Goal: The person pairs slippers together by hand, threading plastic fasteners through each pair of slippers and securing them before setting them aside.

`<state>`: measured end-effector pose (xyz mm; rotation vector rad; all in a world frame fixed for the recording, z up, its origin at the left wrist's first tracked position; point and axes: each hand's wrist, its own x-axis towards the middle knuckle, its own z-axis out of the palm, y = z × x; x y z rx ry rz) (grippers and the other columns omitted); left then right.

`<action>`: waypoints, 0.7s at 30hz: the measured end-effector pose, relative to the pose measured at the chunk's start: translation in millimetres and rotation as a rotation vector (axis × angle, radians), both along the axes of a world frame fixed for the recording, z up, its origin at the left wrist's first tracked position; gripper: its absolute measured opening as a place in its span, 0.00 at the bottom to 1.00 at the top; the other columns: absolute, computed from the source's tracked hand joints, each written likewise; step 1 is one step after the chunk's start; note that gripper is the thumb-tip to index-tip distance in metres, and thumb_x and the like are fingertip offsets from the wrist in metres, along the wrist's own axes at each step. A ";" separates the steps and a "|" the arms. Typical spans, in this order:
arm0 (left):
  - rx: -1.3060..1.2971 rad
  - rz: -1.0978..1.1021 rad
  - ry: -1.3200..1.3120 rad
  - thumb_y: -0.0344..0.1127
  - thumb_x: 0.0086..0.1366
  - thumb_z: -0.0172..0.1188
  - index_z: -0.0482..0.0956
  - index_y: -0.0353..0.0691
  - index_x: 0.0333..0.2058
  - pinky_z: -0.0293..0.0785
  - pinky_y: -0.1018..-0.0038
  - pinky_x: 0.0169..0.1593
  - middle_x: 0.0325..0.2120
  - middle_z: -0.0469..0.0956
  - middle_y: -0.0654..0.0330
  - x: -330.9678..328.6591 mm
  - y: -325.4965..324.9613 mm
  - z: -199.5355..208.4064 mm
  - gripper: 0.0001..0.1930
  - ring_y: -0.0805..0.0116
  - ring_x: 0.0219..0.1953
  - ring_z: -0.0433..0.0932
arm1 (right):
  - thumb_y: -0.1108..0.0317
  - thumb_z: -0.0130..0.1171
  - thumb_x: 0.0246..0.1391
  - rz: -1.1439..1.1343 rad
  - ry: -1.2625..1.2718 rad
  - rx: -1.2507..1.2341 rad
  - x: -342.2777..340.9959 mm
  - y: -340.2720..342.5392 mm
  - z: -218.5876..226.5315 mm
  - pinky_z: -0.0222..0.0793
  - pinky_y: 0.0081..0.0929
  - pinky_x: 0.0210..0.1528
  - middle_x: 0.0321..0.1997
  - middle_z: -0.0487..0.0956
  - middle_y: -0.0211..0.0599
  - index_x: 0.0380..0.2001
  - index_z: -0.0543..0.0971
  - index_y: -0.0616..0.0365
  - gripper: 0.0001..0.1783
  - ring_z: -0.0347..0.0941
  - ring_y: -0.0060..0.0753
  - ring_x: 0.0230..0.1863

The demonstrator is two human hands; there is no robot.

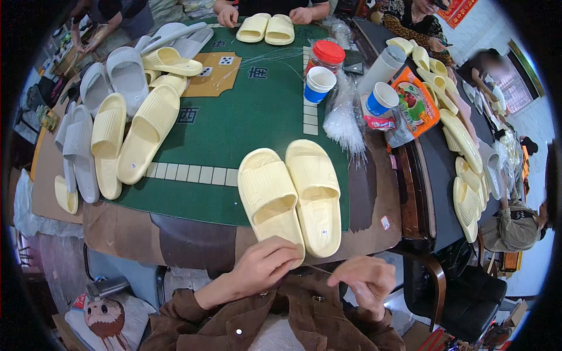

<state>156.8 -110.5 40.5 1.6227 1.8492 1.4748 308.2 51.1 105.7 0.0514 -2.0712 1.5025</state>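
Note:
A pair of pale yellow ribbed slide slippers lies in front of me at the table's near edge, toes pointing away. My left hand is closed at the heel of the left slipper, its fingertips against the sole's edge. From there a thin strand stretches toward my right hand, which is closed on its other end with fingers curled. What the strand is made of is too small to tell. The right slipper lies alongside, touching its mate, with a small sticker on its insole.
Grey and yellow slippers are heaped at the left. To the right stand paper cups, a red-lidded jar, a bundle of clear plastic strands and an orange package. More yellow slippers line the right table. Across, another person's hands are beside slippers.

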 end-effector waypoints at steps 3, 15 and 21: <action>0.044 0.218 0.260 0.23 0.47 0.63 0.81 0.38 0.35 0.73 0.72 0.31 0.31 0.74 0.59 -10.6 -8.8 -4.0 0.13 0.64 0.29 0.74 | 0.75 0.59 0.48 -0.010 0.158 -0.134 10.1 0.5 0.5 0.75 0.31 0.23 0.24 0.80 0.47 0.28 0.77 0.66 0.04 0.78 0.41 0.22; 0.026 0.558 0.266 0.19 0.54 0.56 0.78 0.34 0.39 0.73 0.70 0.31 0.28 0.78 0.55 -32.7 -40.0 -3.8 0.13 0.60 0.27 0.76 | 0.68 0.58 0.54 -0.103 0.152 -0.165 22.6 12.3 7.0 0.71 0.21 0.18 0.22 0.77 0.43 0.24 0.78 0.63 0.09 0.76 0.32 0.18; -0.121 0.181 -0.358 0.26 0.62 0.51 0.78 0.34 0.40 0.74 0.71 0.41 0.34 0.79 0.53 -0.6 -33.3 12.8 0.10 0.61 0.34 0.80 | 0.80 0.53 0.54 -0.449 -0.047 -0.411 0.2 18.9 -8.2 0.56 0.11 0.15 0.23 0.76 0.36 0.35 0.72 0.63 0.05 0.67 0.18 0.17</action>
